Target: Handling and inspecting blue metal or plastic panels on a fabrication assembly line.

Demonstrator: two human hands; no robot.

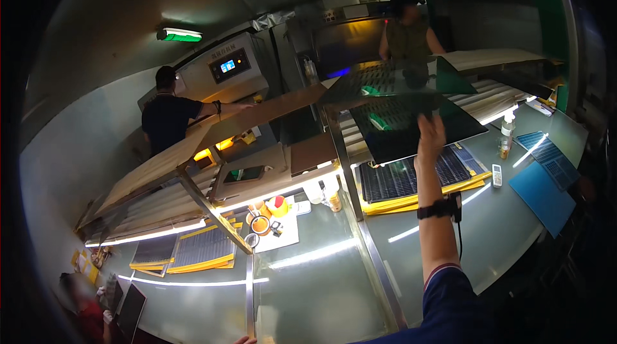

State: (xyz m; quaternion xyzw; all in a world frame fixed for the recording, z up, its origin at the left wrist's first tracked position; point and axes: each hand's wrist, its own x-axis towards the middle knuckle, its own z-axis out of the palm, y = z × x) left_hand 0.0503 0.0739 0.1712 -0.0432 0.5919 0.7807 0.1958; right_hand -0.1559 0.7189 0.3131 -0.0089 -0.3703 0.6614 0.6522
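Note:
My right hand [430, 136] reaches forward to a dark glossy panel [392, 141] on the shelf of the rack. Its fingers are stretched out over the panel near the front edge; whether the thumb is under it is hidden. A black band with a small device and cable [440, 208] circles my right wrist. Above, a second dark glass panel [385, 74] lies on the upper shelf, with light reflected in it. Of my left hand [245, 340], only a sliver shows at the bottom edge over the grey table [315, 305], and its fingers are mostly cut off.
Yellow-edged panels [418, 180] lie under the rack at right, others [202, 251] at left. Cups and tape rolls [260, 223], a remote control [497, 176], bottles [506, 127] and a blue sheet [543, 196] stand or lie about. Metal posts [347, 170] rise from the table. Three other people work nearby.

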